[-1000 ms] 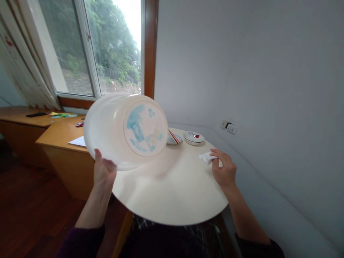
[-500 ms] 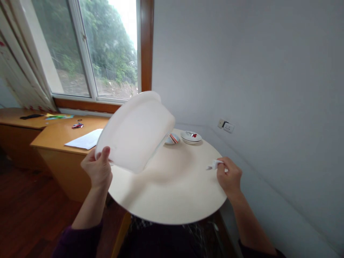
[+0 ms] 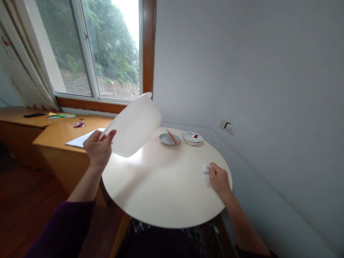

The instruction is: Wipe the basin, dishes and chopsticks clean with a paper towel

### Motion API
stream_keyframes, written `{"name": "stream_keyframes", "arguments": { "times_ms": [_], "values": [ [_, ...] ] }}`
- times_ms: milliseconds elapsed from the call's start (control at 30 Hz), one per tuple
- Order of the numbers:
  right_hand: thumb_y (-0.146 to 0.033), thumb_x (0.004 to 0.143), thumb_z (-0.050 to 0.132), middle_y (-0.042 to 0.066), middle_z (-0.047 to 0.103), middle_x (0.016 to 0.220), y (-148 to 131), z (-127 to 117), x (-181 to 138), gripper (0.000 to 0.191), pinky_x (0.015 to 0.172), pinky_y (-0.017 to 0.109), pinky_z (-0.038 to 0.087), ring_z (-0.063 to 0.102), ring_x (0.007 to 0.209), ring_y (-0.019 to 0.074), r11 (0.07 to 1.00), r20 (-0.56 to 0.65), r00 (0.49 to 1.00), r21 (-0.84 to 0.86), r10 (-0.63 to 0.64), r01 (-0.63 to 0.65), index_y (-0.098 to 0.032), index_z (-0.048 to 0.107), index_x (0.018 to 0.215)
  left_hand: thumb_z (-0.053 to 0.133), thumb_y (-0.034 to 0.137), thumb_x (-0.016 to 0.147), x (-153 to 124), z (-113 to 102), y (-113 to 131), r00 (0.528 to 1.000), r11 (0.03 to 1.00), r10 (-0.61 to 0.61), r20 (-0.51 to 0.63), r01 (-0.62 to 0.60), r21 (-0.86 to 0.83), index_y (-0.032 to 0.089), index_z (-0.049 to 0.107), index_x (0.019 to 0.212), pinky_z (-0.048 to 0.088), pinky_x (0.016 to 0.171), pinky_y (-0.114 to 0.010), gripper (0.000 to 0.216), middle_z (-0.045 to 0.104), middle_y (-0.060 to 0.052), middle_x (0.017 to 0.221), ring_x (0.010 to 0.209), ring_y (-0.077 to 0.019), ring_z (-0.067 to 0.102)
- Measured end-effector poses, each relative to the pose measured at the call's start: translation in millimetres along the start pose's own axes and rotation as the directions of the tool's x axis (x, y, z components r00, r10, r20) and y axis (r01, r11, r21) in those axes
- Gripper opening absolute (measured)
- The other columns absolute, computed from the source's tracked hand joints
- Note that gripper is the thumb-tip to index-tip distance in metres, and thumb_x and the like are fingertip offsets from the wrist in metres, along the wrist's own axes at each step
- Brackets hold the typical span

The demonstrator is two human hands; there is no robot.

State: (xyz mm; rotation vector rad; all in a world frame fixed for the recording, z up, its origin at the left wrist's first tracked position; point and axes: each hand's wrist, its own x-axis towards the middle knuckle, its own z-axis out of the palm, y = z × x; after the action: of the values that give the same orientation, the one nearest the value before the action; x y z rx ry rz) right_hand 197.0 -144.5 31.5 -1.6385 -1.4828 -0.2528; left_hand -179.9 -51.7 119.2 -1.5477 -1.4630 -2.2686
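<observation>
My left hand (image 3: 99,148) grips the rim of a large white plate (image 3: 133,126), held tilted up above the left side of the round cream table (image 3: 161,186). The plate's plain white side faces me. My right hand (image 3: 219,181) rests near the table's right edge, fingers closed on a small white crumpled tissue (image 3: 206,168) that touches the tabletop.
At the table's far side sit a small grey dish with red chopsticks (image 3: 169,138) and a white dish (image 3: 192,137). A wooden desk (image 3: 57,134) with a sheet of paper (image 3: 82,139) stands at the left under the window. A wall socket (image 3: 228,126) is at the right.
The plate has swung from showing its blue-patterned face to showing its plain side and moved left, uncovering the grey dish. My right hand closed on the tissue and drew it nearer to me.
</observation>
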Motion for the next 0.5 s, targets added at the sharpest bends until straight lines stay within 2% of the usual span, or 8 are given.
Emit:
{"name": "stream_keyframes", "arguments": {
  "times_ms": [233, 400, 500],
  "values": [
    [-0.025, 0.074, 0.031, -0.004, 0.036, 0.046, 5.8, 30.6, 14.8, 0.021, 0.046, 0.024, 0.026, 0.037, 0.045, 0.0121, 1.000, 0.148, 0.989, 0.014, 0.007, -0.009, -0.023, 0.033, 0.054, 0.064, 0.051, 0.067, 26.1, 33.8, -17.7, 0.994, 0.962, 0.067, 0.092, -0.089, 0.257, 0.020, 0.036, 0.050, 0.026, 0.050, -0.025, 0.044, 0.039, 0.005, 0.045, 0.046, -0.0101, 0.034],
    [-0.026, 0.074, 0.030, -0.005, 0.035, 0.047, 18.0, 51.7, 25.6, 0.020, 0.047, 0.023, 0.027, 0.037, 0.046, 0.0119, 0.999, 0.204, 0.979, 0.031, 0.024, -0.031, -0.023, 0.031, 0.054, 0.061, 0.054, 0.068, 42.9, 75.7, -42.0, 0.973, 0.897, 0.138, 0.184, -0.201, 0.393, 0.020, 0.032, 0.051, 0.023, 0.053, -0.026, 0.047, 0.040, 0.003, 0.049, 0.050, -0.0119, 0.037],
    [-0.027, 0.074, 0.029, -0.005, 0.034, 0.047, 23.1, 64.0, 31.6, 0.020, 0.047, 0.023, 0.027, 0.039, 0.046, 0.0120, 0.996, 0.227, 0.973, 0.076, 0.031, -0.050, -0.023, 0.030, 0.055, 0.059, 0.058, 0.069, 50.7, 103.1, -59.1, 0.951, 0.865, 0.193, 0.242, -0.281, 0.416, 0.021, 0.028, 0.049, 0.021, 0.053, -0.027, 0.052, 0.035, 0.002, 0.047, 0.050, -0.0132, 0.037]
  ]
}}
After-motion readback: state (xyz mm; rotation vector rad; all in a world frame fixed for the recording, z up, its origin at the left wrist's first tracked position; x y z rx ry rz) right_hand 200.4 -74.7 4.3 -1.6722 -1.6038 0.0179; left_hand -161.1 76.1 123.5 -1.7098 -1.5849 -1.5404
